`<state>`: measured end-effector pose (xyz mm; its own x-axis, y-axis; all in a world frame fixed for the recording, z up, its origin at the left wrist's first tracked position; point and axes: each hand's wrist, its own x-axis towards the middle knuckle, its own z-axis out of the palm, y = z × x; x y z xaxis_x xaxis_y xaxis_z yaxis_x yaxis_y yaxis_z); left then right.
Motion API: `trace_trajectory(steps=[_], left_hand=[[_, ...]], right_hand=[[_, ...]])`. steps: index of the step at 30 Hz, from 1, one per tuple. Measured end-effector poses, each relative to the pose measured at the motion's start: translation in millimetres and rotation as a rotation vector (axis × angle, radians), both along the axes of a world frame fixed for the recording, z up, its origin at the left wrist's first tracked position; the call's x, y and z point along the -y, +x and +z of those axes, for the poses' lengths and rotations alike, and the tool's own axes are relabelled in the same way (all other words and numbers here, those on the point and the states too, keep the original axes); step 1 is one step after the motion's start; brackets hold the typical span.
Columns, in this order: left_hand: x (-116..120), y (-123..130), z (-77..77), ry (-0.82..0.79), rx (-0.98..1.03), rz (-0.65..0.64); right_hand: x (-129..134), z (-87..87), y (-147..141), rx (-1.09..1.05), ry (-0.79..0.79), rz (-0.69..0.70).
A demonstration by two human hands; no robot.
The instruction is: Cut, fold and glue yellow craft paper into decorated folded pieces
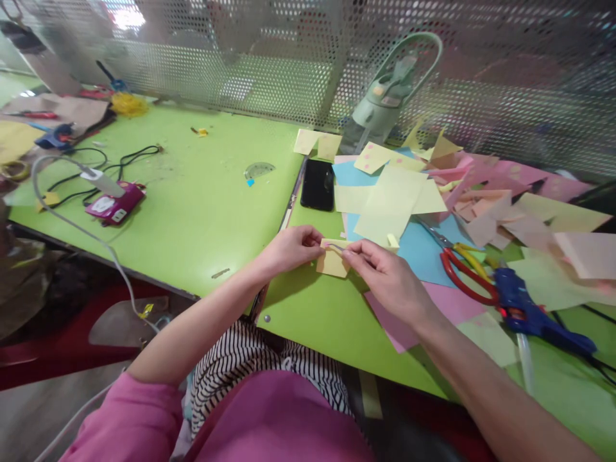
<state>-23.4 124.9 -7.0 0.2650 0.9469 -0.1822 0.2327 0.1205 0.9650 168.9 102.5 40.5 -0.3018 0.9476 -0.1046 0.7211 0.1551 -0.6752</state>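
My left hand (pixel 296 247) pinches the left edge of a small folded piece of yellow paper (pixel 333 264), which is on the green table. From the other side, my right hand (pixel 387 273) grips slim tweezers (pixel 338 248) whose tip reaches the paper's top edge. A tiny pink bit (pixel 328 244) shows at that tip; whether it is stuck to the paper or held, I cannot tell. Behind my right fingers sits a yellow paper strip with a small roll (pixel 391 241). A black phone (pixel 317 185) lies just beyond my hands.
Yellow sheets (pixel 387 202) overlap blue paper (pixel 428 253) at the right. Red-handled scissors (pixel 462 279) and a blue glue gun (pixel 524 305) lie by my right forearm. A pale green bottle (pixel 378 106) stands behind. Leftward are a purple power adapter (pixel 115 204) with cables and a protractor (pixel 260 169).
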Motion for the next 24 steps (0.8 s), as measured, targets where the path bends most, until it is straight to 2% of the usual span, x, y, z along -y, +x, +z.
trace_trajectory(steps=[4,8,11,15,24], left_hand=[[2.1,-0.8,5.6,-0.009,-0.038,0.006],[3.3,-0.9,7.0,-0.009,-0.045,-0.021],[3.2,-0.9,6.0,-0.007,-0.025,-0.050],[2.8,-1.3,5.3,-0.014,-0.009,-0.064],[3.3,-0.7,5.8,-0.033,0.017,-0.061]], right_hand=[[-9.2,11.1,6.8,0.129,0.085,0.072],[-27.1,27.8,9.1,0.270,0.164,0.229],[-39.7,43.6,4.2,0.396,0.166,0.329],[-54.2,59.2,-3.5,0.547,0.146,0.397],[-71.9,64.1,-11.4,0.594,0.134,0.523]])
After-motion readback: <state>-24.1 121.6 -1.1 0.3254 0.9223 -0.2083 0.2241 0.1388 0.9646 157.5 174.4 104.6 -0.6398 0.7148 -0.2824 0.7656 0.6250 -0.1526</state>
